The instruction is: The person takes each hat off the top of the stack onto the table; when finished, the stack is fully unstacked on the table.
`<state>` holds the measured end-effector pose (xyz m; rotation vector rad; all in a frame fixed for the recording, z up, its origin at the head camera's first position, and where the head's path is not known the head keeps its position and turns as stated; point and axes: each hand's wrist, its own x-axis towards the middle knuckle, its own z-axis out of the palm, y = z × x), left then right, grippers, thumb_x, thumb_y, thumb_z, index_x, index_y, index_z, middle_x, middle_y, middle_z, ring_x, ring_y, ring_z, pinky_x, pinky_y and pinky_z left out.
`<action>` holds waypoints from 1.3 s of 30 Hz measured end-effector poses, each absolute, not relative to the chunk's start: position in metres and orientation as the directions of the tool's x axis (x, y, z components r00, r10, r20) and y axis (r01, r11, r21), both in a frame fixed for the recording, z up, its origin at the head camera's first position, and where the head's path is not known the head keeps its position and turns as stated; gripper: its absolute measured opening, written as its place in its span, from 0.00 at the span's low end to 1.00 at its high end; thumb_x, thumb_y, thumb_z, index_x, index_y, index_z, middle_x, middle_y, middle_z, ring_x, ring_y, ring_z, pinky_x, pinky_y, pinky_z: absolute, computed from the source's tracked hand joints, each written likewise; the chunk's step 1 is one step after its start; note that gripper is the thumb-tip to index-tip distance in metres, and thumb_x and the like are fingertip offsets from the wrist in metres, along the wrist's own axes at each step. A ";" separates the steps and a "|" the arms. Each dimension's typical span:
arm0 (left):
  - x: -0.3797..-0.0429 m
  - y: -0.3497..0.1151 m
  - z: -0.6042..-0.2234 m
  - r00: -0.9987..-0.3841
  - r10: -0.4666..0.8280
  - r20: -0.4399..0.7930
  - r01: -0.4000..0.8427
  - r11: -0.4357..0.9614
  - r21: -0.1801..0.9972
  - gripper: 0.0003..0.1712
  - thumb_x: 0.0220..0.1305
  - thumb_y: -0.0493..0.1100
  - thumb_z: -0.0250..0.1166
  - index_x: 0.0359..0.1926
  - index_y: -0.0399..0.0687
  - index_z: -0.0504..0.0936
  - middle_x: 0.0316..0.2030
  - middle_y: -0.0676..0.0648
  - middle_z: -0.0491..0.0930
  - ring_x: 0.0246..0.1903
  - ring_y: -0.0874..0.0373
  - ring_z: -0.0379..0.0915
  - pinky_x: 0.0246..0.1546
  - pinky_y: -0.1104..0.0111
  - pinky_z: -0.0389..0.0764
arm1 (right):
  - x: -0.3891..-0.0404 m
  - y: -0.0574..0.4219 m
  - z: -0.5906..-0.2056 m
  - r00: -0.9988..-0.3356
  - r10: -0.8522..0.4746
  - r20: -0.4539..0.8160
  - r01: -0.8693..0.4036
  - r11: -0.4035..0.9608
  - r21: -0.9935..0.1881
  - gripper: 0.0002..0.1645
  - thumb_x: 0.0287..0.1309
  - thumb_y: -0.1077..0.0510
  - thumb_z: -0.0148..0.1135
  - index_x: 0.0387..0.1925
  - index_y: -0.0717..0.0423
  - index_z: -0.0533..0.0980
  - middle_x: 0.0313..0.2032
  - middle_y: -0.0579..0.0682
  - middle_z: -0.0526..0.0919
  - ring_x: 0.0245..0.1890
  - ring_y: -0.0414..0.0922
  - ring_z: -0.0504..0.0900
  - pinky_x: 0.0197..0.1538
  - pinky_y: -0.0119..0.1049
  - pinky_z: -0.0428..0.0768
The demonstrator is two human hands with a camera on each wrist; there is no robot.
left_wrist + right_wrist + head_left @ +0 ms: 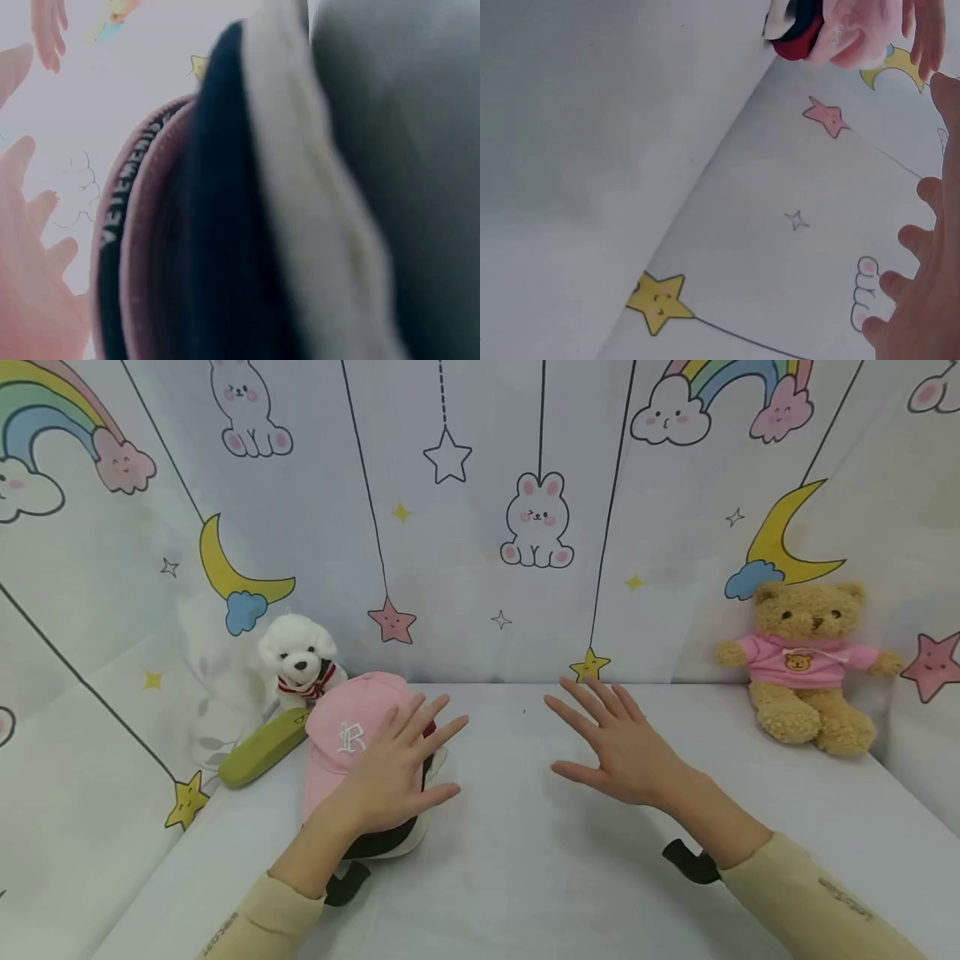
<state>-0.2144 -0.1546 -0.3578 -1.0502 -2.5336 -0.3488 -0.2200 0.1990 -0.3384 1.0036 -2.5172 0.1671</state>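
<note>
Person's left grip [393,777]: released, fingers spread, overlapping the pink cap [375,700] in head view; whether it touches cannot be told. Right grip [630,756]: likewise released, fingers spread, above the worktop [510,860]. Pink cap sits on the worktop's left side, white letter on its front, a dark rim [382,842] and a cream rim [422,833] showing beneath. Green elongated object [262,748] just beside the cap; white plush dog [300,643] behind. Plush bear [810,672], pink top, well apart at right.
</note>
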 end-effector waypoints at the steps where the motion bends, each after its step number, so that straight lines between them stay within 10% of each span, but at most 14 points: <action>1: -0.214 -0.155 -0.357 -0.659 0.618 0.429 0.712 0.697 0.089 0.46 0.66 0.66 0.62 0.79 0.66 0.55 0.79 0.50 0.44 0.78 0.46 0.35 0.72 0.42 0.41 | -0.221 0.198 -0.337 -0.653 -0.626 0.426 -0.678 0.734 0.039 0.49 0.67 0.28 0.53 0.80 0.44 0.53 0.78 0.53 0.50 0.76 0.60 0.46 0.72 0.64 0.46; 30: -0.215 -0.181 -0.372 -0.604 0.460 0.651 0.736 0.636 0.233 0.43 0.67 0.72 0.55 0.74 0.54 0.65 0.76 0.44 0.55 0.73 0.45 0.49 0.69 0.43 0.54 | -0.242 0.126 -0.327 -0.685 -0.542 0.488 -0.684 0.709 -0.172 0.51 0.63 0.34 0.61 0.80 0.45 0.52 0.77 0.53 0.51 0.74 0.57 0.51 0.70 0.64 0.54; 39: -0.210 -0.198 -0.372 -0.648 0.384 0.657 0.684 0.674 0.280 0.47 0.57 0.52 0.72 0.75 0.54 0.64 0.75 0.44 0.55 0.73 0.45 0.49 0.66 0.38 0.59 | -0.248 0.095 -0.321 -0.699 -0.538 0.471 -0.686 0.691 -0.228 0.51 0.64 0.32 0.59 0.80 0.43 0.50 0.78 0.50 0.49 0.74 0.56 0.51 0.71 0.62 0.54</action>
